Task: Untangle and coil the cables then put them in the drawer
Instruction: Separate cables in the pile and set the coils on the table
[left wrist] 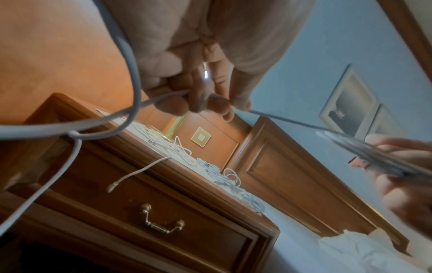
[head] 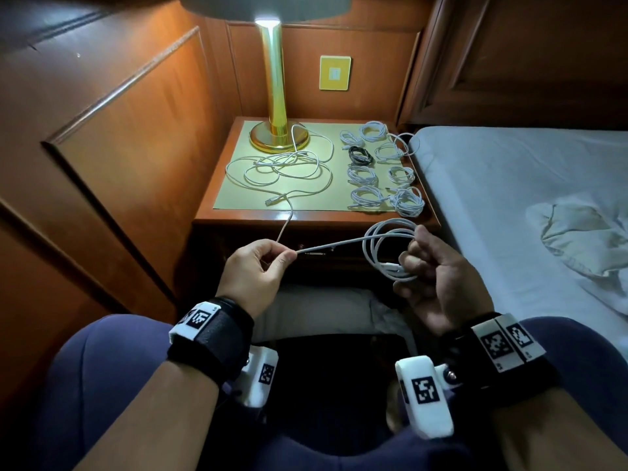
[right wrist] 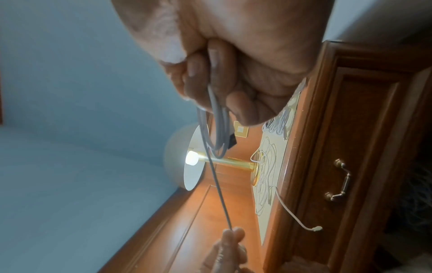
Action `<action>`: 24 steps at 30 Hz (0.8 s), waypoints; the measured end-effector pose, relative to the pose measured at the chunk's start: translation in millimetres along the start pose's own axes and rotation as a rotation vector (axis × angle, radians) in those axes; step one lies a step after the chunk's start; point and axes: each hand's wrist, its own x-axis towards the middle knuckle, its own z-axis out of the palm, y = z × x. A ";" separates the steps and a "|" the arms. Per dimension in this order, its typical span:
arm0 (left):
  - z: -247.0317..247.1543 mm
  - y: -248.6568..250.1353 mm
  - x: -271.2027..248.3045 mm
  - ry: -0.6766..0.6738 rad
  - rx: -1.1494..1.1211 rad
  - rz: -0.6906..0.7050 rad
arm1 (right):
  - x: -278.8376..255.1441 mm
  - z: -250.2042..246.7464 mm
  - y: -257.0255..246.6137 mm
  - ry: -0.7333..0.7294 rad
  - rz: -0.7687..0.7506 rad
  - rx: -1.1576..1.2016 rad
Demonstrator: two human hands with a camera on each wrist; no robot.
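My right hand (head: 416, 258) grips a half-wound coil of white cable (head: 382, 248) in front of the nightstand; in the right wrist view the fingers (right wrist: 198, 73) curl round its loops. A straight run of that cable leads left to my left hand (head: 289, 257), which pinches it between thumb and fingertips (left wrist: 201, 103). The slack behind loops close to the left wrist camera. A tangle of loose white cables (head: 282, 164) lies on the nightstand's left half. One end (left wrist: 110, 188) hangs over the front edge. Several coiled cables (head: 370, 195), one of them black (head: 360, 154), lie on the right half. The drawer (left wrist: 187, 194) is closed.
A lit brass lamp (head: 277, 96) stands at the back left of the nightstand (head: 238, 217). The bed (head: 509, 198) with a crumpled cloth (head: 584, 243) borders it on the right; wood panelling closes the left. My knees are below the hands.
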 end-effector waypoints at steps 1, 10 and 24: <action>1.5 -1.2 -1.0 0.005 0.030 -0.015 | 0.4 -0.3 -0.2 -0.007 -0.004 0.035; 31.9 19.9 -27.4 -0.262 0.095 0.058 | 3.8 7.5 21.3 -0.155 -0.223 -0.028; 33.3 18.9 -25.8 -0.334 -0.139 0.459 | 5.4 -0.7 30.8 -0.388 -0.188 -1.063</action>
